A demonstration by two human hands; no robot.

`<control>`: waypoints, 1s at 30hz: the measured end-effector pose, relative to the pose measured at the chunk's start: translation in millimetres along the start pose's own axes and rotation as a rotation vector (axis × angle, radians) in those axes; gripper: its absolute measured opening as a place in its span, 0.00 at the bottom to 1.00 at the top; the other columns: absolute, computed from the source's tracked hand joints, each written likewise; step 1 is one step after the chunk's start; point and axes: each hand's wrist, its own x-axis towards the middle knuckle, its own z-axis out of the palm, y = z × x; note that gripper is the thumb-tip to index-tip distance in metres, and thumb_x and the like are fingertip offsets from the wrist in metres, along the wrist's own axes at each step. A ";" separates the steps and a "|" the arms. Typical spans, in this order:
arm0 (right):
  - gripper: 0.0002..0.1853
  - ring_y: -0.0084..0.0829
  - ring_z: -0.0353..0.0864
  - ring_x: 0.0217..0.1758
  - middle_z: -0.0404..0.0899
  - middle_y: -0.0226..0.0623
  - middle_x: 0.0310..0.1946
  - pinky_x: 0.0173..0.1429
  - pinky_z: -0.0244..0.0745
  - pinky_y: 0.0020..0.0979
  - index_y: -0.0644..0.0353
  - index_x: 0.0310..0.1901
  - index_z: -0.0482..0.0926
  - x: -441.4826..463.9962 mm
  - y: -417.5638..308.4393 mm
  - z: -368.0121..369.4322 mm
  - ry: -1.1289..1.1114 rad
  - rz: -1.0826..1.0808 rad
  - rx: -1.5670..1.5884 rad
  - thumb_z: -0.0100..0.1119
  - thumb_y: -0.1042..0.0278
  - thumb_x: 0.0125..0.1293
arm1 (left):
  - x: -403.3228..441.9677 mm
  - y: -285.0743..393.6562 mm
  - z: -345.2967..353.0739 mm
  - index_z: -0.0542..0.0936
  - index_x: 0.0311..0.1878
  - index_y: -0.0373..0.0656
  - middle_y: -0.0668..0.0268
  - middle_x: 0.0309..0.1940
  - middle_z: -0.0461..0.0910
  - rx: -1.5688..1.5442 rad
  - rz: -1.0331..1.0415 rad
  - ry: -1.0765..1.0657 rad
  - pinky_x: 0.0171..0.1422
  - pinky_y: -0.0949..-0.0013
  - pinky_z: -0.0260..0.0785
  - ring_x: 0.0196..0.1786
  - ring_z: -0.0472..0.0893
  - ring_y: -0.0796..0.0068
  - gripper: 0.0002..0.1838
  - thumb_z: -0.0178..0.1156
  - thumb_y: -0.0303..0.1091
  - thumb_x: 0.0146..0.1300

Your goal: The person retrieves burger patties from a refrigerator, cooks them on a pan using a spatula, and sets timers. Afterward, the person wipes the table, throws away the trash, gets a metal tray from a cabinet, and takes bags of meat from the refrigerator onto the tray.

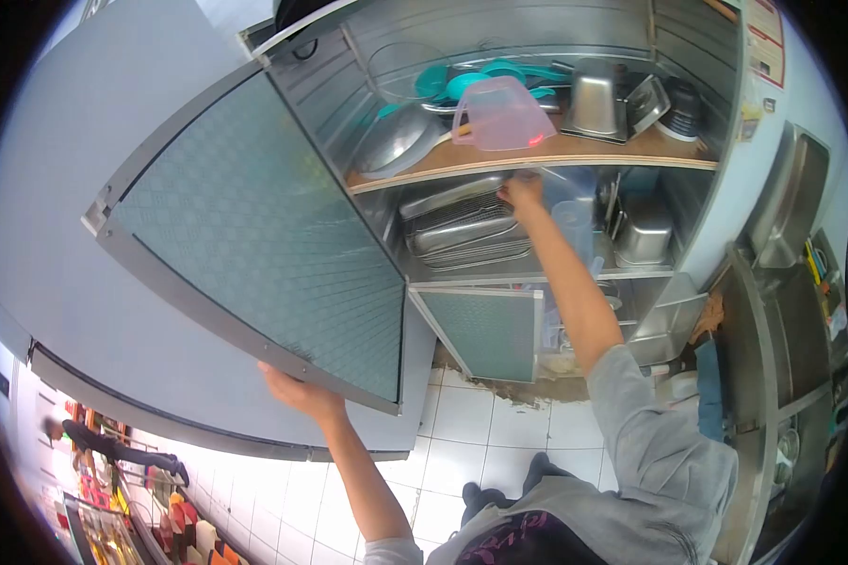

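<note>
- Our left hand (303, 395), left of the lower centre, touches the bottom edge of the open glass door (264, 235); the frame hides some fingers, so we cannot tell how firmly it grips.
- Our right hand (522, 191) reaches into the middle shelf, above the frame's centre, its fingers bent at the right end of the stacked metal trays (450, 198); we cannot tell whether they close on a rim.
- Those trays lie tilted, just left of that hand.
- Right of our hand we see clear plastic containers (572, 221), then a metal pan (645, 231).
- On the shelf above, we see a pink container (509, 113) between a metal bowl (403, 139) and an upturned metal tin (595, 99).
- A smaller door (485, 331) hangs open below the trays.
</note>
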 end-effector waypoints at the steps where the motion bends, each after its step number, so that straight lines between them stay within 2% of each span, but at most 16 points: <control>1: 0.25 0.40 0.78 0.35 0.70 0.52 0.45 0.37 0.82 0.41 0.62 0.58 0.54 -5.3 -8.0 0.3 -0.011 0.006 -0.002 0.49 0.79 0.59 | 0.3 -6.2 0.9 0.70 0.47 0.33 0.60 0.43 0.70 0.121 0.104 0.028 0.53 0.67 0.62 0.47 0.70 0.68 0.22 0.36 0.44 0.71; 2: 0.26 0.41 0.77 0.40 0.70 0.50 0.45 0.44 0.79 0.44 0.61 0.57 0.55 -9.9 -14.4 0.0 -0.079 0.095 0.179 0.49 0.82 0.56 | 0.3 -9.0 1.1 0.70 0.46 0.32 0.59 0.42 0.70 0.242 0.207 0.054 0.52 0.67 0.63 0.46 0.70 0.68 0.22 0.35 0.43 0.71; 3: 0.28 0.41 0.76 0.44 0.70 0.48 0.45 0.50 0.76 0.46 0.60 0.56 0.57 -6.3 -12.7 -3.3 -0.143 0.183 0.361 0.49 0.85 0.52 | -0.2 -6.7 1.2 0.70 0.46 0.32 0.59 0.42 0.70 0.247 0.205 0.060 0.52 0.67 0.63 0.46 0.70 0.68 0.22 0.35 0.43 0.71; 5: 0.29 0.40 0.75 0.45 0.69 0.48 0.47 0.48 0.76 0.47 0.59 0.57 0.54 1.8 -9.3 -3.2 -0.206 0.204 0.416 0.45 0.87 0.53 | -1.6 0.4 3.3 0.70 0.45 0.33 0.61 0.38 0.69 0.063 0.096 0.002 0.49 0.67 0.63 0.43 0.70 0.69 0.23 0.34 0.45 0.71; 7: 0.29 0.40 0.74 0.47 0.68 0.47 0.47 0.50 0.74 0.46 0.58 0.58 0.54 -10.1 -17.7 -3.3 -0.282 -0.009 0.511 0.46 0.86 0.55 | -2.9 2.6 6.8 0.71 0.45 0.33 0.62 0.37 0.69 -0.043 0.048 0.016 0.48 0.68 0.63 0.42 0.70 0.69 0.24 0.34 0.46 0.71; 8: 0.29 0.40 0.74 0.47 0.68 0.47 0.47 0.50 0.74 0.46 0.58 0.58 0.54 -19.9 -22.8 -7.1 -0.285 -0.011 0.513 0.46 0.86 0.55 | -2.2 3.5 8.2 0.71 0.44 0.34 0.62 0.36 0.68 -0.153 0.001 0.026 0.47 0.68 0.63 0.41 0.70 0.70 0.24 0.33 0.47 0.70; 10: 0.29 0.38 0.74 0.48 0.69 0.46 0.47 0.52 0.72 0.44 0.56 0.61 0.54 -56.3 -35.7 -25.1 -0.274 0.024 0.489 0.47 0.84 0.58 | -1.0 3.6 8.8 0.72 0.44 0.34 0.62 0.36 0.68 -0.141 0.030 0.013 0.47 0.68 0.63 0.42 0.70 0.70 0.25 0.33 0.48 0.70; 14: 0.29 0.32 0.73 0.50 0.71 0.41 0.47 0.54 0.70 0.41 0.52 0.62 0.60 -118.6 -24.9 -86.8 -0.326 0.080 0.471 0.51 0.82 0.59 | -5.2 8.8 9.1 0.72 0.41 0.35 0.63 0.35 0.69 -0.147 0.027 -0.026 0.48 0.69 0.63 0.43 0.70 0.72 0.26 0.32 0.49 0.70; 16: 0.28 0.29 0.73 0.45 0.74 0.37 0.40 0.53 0.70 0.38 0.52 0.62 0.61 -154.3 -19.1 -130.6 -0.368 0.057 0.441 0.52 0.80 0.60 | -15.6 25.6 16.7 0.71 0.41 0.36 0.64 0.35 0.68 -0.129 0.049 0.004 0.48 0.69 0.63 0.43 0.70 0.72 0.26 0.32 0.50 0.70; 18: 0.29 0.25 0.73 0.39 0.74 0.32 0.33 0.50 0.70 0.34 0.52 0.63 0.60 -210.5 -46.6 -159.5 -0.282 0.006 0.394 0.53 0.78 0.61 | -28.5 35.0 30.0 0.71 0.41 0.36 0.64 0.35 0.68 -0.117 0.077 0.039 0.48 0.69 0.63 0.43 0.70 0.73 0.25 0.32 0.50 0.70; 21: 0.27 0.23 0.73 0.39 0.75 0.32 0.34 0.48 0.69 0.30 0.55 0.63 0.60 -260.8 -66.9 -238.2 -0.232 -0.062 0.277 0.53 0.76 0.62 | -53.8 37.5 49.5 0.69 0.39 0.38 0.67 0.33 0.66 -0.349 -0.034 0.009 0.44 0.72 0.62 0.39 0.68 0.76 0.24 0.33 0.51 0.70; 23: 0.26 0.20 0.73 0.40 0.74 0.31 0.35 0.48 0.68 0.26 0.56 0.63 0.60 -288.9 -82.5 -285.6 -0.143 -0.116 0.193 0.53 0.74 0.63 | -75.9 28.1 65.6 0.70 0.40 0.38 0.67 0.33 0.67 -0.457 -0.051 -0.101 0.39 0.75 0.61 0.35 0.67 0.79 0.25 0.35 0.53 0.68; 25: 0.23 0.17 0.69 0.34 0.71 0.26 0.30 0.44 0.63 0.21 0.57 0.60 0.62 -318.0 -106.9 -311.0 0.020 -0.212 0.096 0.54 0.72 0.64 | -95.9 37.8 92.0 0.68 0.36 0.42 0.73 0.28 0.64 -0.502 -0.021 -0.323 0.33 0.76 0.57 0.29 0.63 0.82 0.17 0.41 0.48 0.69; 27: 0.22 0.15 0.65 0.31 0.68 0.23 0.27 0.41 0.60 0.18 0.57 0.58 0.64 -342.8 -123.3 -334.7 0.134 -0.279 0.017 0.54 0.71 0.64 | -109.9 62.9 133.5 0.70 0.35 0.43 0.73 0.28 0.66 -0.572 0.053 -0.592 0.34 0.76 0.58 0.29 0.64 0.83 0.14 0.42 0.43 0.70; 29: 0.19 0.13 0.56 0.27 0.60 0.19 0.22 0.34 0.49 0.18 0.58 0.54 0.66 -364.7 -135.2 -361.8 0.263 -0.283 -0.372 0.57 0.68 0.63 | -111.9 70.2 179.4 0.73 0.36 0.42 0.72 0.30 0.70 -0.525 -0.010 -0.866 0.37 0.76 0.61 0.32 0.67 0.83 0.14 0.42 0.41 0.70; 30: 0.19 0.13 0.56 0.27 0.60 0.19 0.22 0.34 0.49 0.18 0.58 0.54 0.66 -373.4 -134.9 -369.7 0.269 -0.296 -0.380 0.57 0.68 0.63 | -112.1 69.3 207.8 0.74 0.38 0.42 0.71 0.30 0.72 -0.570 0.035 -0.874 0.40 0.75 0.63 0.34 0.69 0.82 0.14 0.44 0.41 0.70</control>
